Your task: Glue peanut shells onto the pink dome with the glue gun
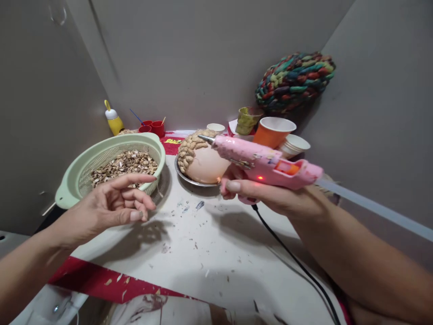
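Observation:
My right hand [270, 194] grips a pink glue gun [257, 153], its metal nozzle pointing left and a red light glowing on its side. Behind the nozzle, a smooth peach-coloured balloon [204, 166] sits in a shallow metal bowl [189, 179]. Tan shell-like pieces [186, 153] cover the balloon's left and upper part. To the left, my left hand [118, 203] hovers with fingers loosely bent and apart, and a thin thread hangs near the index fingertip. Just beyond it stands a pale green colander [158, 155] holding many shells [125, 167].
A black cord [291, 248] runs from the glue gun to the front right. Toward the back are red paint pots [157, 128], a yellow bottle [115, 122], an orange paper cup [273, 131], stacked white cups [294, 145] and a multicoloured bumpy object [294, 81]. Crumbs dot the white tabletop [189, 239].

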Demonstrator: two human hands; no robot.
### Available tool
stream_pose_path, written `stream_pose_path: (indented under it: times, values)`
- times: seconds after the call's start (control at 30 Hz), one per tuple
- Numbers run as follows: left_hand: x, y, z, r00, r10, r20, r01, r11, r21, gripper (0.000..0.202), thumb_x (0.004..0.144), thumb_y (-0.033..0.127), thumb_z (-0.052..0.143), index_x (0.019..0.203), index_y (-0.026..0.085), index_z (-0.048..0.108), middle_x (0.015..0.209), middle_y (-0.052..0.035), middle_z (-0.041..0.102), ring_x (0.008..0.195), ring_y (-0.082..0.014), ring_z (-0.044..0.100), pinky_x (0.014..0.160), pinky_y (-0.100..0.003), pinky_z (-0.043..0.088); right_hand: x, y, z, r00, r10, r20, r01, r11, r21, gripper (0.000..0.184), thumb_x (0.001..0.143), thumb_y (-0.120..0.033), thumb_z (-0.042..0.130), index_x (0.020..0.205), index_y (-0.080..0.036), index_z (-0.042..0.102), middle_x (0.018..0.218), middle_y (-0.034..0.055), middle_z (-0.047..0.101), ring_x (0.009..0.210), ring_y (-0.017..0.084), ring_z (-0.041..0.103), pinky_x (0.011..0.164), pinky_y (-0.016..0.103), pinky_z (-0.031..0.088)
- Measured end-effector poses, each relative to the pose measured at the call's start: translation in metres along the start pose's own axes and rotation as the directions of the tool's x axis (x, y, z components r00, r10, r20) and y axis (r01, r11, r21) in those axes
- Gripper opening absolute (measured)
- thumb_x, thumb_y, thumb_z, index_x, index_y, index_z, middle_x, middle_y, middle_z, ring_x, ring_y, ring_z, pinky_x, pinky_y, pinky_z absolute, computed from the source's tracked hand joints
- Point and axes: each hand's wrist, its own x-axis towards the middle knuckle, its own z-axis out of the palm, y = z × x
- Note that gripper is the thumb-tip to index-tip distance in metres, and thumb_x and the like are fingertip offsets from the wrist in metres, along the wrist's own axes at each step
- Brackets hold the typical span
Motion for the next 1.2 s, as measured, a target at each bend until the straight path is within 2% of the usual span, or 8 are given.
stream_pose_path:
  times: [0.17, 0.37, 0.53, 0.73, 0.87, 1.0, 1.07, 1.2]
  values:
    - [0.014, -0.003, 0.02, 0.999, 0.029, 0.035, -0.025, 0.994, -0.11, 0.058, 0.082, 0.016, 0.078, 0.135, 0.031, 0.063, 0.1, -0.0107, 0.076, 0.078, -0.0179, 0.074, 0.071, -0.027, 0.063, -0.004, 0.0, 0.014, 0.998, -0.048, 0.039, 0.048, 0.999, 0.009, 0.023, 0.091, -0.039, 0.066, 0.077, -0.02, 0.068, 0.073, 0.0041, 0.067, 0.066, 0.016, 0.061, 0.055, 0.027, 0.049]
    - [0.032, -0.002, 0.05, 0.998, 0.054, -0.02, -0.057, 0.967, -0.249, 0.052, 0.08, 0.019, 0.081, 0.128, 0.026, 0.064, 0.098, -0.0092, 0.077, 0.072, -0.0164, 0.075, 0.069, -0.026, 0.063, -0.009, 0.007, 0.038, 0.992, -0.121, -0.023, 0.121, 0.992, 0.027, 0.016, 0.086, -0.033, 0.072, 0.094, -0.019, 0.067, 0.087, 0.0044, 0.07, 0.069, 0.014, 0.063, 0.064, 0.028, 0.053]
    - [0.042, -0.01, 0.062, 0.995, 0.096, -0.014, -0.095, 0.949, -0.302, 0.051, 0.083, 0.02, 0.079, 0.13, 0.027, 0.059, 0.103, -0.0068, 0.075, 0.074, -0.0155, 0.076, 0.072, -0.026, 0.064, -0.006, 0.015, 0.048, 0.961, -0.266, -0.069, 0.266, 0.964, -0.016, 0.04, 0.083, -0.029, 0.076, 0.12, -0.019, 0.062, 0.091, 0.0035, 0.071, 0.076, 0.015, 0.067, 0.07, 0.028, 0.056]
    - [0.045, -0.017, 0.067, 0.997, 0.082, -0.013, -0.081, 0.942, -0.327, 0.053, 0.083, 0.016, 0.078, 0.13, 0.029, 0.055, 0.115, -0.0054, 0.07, 0.077, -0.0144, 0.075, 0.072, -0.027, 0.065, 0.0, 0.025, 0.044, 0.948, -0.317, -0.004, 0.31, 0.929, -0.205, 0.025, 0.085, -0.038, 0.074, 0.096, -0.018, 0.064, 0.084, 0.0037, 0.068, 0.073, 0.016, 0.065, 0.067, 0.027, 0.053]
    - [0.047, -0.014, 0.071, 0.998, 0.051, -0.035, -0.06, 0.945, -0.322, 0.058, 0.079, 0.02, 0.082, 0.131, 0.026, 0.057, 0.099, -0.0035, 0.071, 0.072, -0.0151, 0.074, 0.068, -0.026, 0.064, 0.003, 0.023, 0.04, 0.888, -0.457, 0.053, 0.449, 0.836, -0.316, 0.022, 0.088, -0.032, 0.071, 0.079, -0.02, 0.056, 0.073, -0.0006, 0.06, 0.064, 0.013, 0.058, 0.06, 0.024, 0.047]
    - [0.051, -0.014, 0.072, 1.0, 0.009, -0.022, -0.016, 0.942, -0.335, 0.066, 0.075, 0.022, 0.085, 0.135, 0.025, 0.056, 0.097, -0.0043, 0.073, 0.072, -0.0166, 0.074, 0.065, -0.025, 0.064, 0.005, 0.018, 0.037, 0.832, -0.545, 0.109, 0.548, 0.772, -0.321, 0.017, 0.093, -0.027, 0.066, 0.084, -0.02, 0.054, 0.074, -0.0013, 0.06, 0.067, 0.012, 0.058, 0.064, 0.022, 0.047]
    - [0.052, -0.015, 0.074, 1.0, -0.021, -0.012, 0.015, 0.928, -0.373, 0.067, 0.073, 0.02, 0.086, 0.132, 0.025, 0.057, 0.095, -0.0036, 0.073, 0.072, -0.0167, 0.074, 0.064, -0.025, 0.064, 0.006, 0.02, 0.036, 0.843, -0.519, 0.143, 0.536, 0.785, -0.309, 0.016, 0.092, -0.029, 0.067, 0.087, -0.019, 0.056, 0.076, -0.0003, 0.063, 0.069, 0.012, 0.06, 0.064, 0.023, 0.047]
    - [0.053, -0.008, 0.08, 0.996, -0.085, 0.023, 0.087, 0.901, -0.425, 0.047, 0.071, 0.013, 0.084, 0.112, 0.021, 0.062, 0.092, -0.0024, 0.073, 0.072, -0.0159, 0.074, 0.063, -0.023, 0.064, 0.009, 0.029, 0.031, 0.89, -0.421, 0.175, 0.455, 0.845, -0.28, 0.021, 0.089, -0.033, 0.07, 0.085, -0.018, 0.057, 0.076, -0.0001, 0.061, 0.064, 0.012, 0.057, 0.06, 0.023, 0.047]
